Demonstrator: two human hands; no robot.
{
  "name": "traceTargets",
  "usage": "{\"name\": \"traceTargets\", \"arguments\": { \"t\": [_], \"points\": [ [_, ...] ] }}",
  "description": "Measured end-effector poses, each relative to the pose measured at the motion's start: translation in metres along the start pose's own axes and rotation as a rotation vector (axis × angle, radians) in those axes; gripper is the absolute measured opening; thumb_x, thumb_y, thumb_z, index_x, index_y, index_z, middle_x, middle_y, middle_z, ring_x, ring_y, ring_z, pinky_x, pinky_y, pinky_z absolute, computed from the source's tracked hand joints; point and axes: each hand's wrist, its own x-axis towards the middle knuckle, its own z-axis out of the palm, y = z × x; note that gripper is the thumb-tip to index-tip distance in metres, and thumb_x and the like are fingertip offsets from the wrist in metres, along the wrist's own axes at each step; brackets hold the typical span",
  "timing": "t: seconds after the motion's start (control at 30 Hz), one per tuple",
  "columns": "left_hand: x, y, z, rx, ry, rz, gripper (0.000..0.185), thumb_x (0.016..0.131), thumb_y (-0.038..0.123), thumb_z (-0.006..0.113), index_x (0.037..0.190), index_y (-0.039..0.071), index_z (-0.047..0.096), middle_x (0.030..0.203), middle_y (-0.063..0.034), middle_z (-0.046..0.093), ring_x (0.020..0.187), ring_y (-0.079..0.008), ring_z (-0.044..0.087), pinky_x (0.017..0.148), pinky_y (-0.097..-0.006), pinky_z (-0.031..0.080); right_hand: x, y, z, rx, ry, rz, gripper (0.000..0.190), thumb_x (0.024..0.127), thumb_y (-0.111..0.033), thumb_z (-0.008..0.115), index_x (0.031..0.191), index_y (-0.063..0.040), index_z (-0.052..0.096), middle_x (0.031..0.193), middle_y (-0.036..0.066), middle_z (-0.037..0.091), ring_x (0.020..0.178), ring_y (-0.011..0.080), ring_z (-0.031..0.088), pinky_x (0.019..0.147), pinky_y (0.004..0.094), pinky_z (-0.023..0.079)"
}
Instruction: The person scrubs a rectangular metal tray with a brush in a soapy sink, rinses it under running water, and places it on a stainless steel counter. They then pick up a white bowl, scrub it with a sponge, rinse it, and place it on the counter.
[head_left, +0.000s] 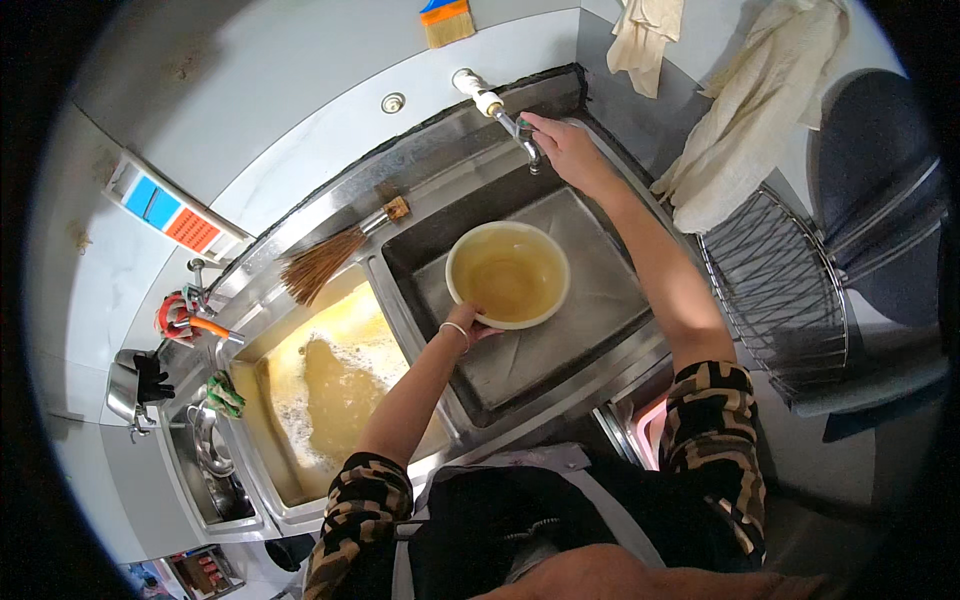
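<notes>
A cream-coloured round bowl (508, 274) with yellowish liquid in it is over the right-hand stainless steel sink basin (585, 300). My left hand (478, 324), with a bangle at the wrist, grips the bowl's near left rim, the thumb on top and the fingers underneath. At the upper right, my right hand (561, 142) is at the handle of the metal tap (517, 131), its fingers extended over it. No stream of water can be made out below the spout. How firmly the right fingers touch the handle cannot be told.
Left of the bowl, a second basin (341, 390) holds cloudy, foamy water. A stick brush (337, 251) lies on the sink's back ledge. A third basin (214, 465) holds metal vessels, a green scrubbing cloth (223, 395) beside it. A wire basket (776, 292) and hanging cloths (757, 112) stand right.
</notes>
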Motion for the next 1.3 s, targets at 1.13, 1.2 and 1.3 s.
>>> {"name": "traceTargets", "arguments": {
  "t": [1.13, 1.2, 1.3],
  "points": [
    [0.096, 0.015, 0.173, 1.578, 0.377, 1.036, 0.071, 0.1, 0.032, 0.048, 0.158, 0.004, 0.019, 0.164, -0.0184, 0.02, 0.152, -0.0335, 0.02, 0.121, -0.0469, 0.023, -0.225, 0.083, 0.099, 0.641, 0.126, 1.024, 0.068, 0.083, -0.01, 0.056, 0.148, -0.006, 0.035, 0.116, 0.018, 0.066, 0.081, 0.0299, 0.071, 0.065, 0.0366, 0.06],
    [0.098, 0.013, 0.186, 1.655, 0.139, 1.048, 0.07, 0.1, 0.035, 0.049, 0.157, 0.005, 0.023, 0.163, -0.0186, 0.024, 0.15, -0.034, 0.024, 0.12, -0.0456, 0.025, -0.218, 0.099, 0.084, 0.562, -0.011, 1.146, 0.064, 0.085, -0.008, 0.055, 0.146, -0.006, 0.035, 0.118, 0.017, 0.062, 0.089, 0.0268, 0.07, 0.062, 0.0386, 0.063],
    [0.107, 0.004, 0.168, 1.552, -0.491, 1.051, 0.069, 0.098, 0.036, 0.054, 0.154, 0.005, 0.03, 0.156, -0.0203, 0.037, 0.145, -0.036, 0.033, 0.12, -0.0442, 0.027, -0.21, 0.105, 0.073, 0.474, 0.12, 0.953, 0.058, 0.086, -0.006, 0.054, 0.142, -0.003, 0.041, 0.121, 0.016, 0.061, 0.092, 0.0262, 0.069, 0.061, 0.039, 0.062]
  ]
}}
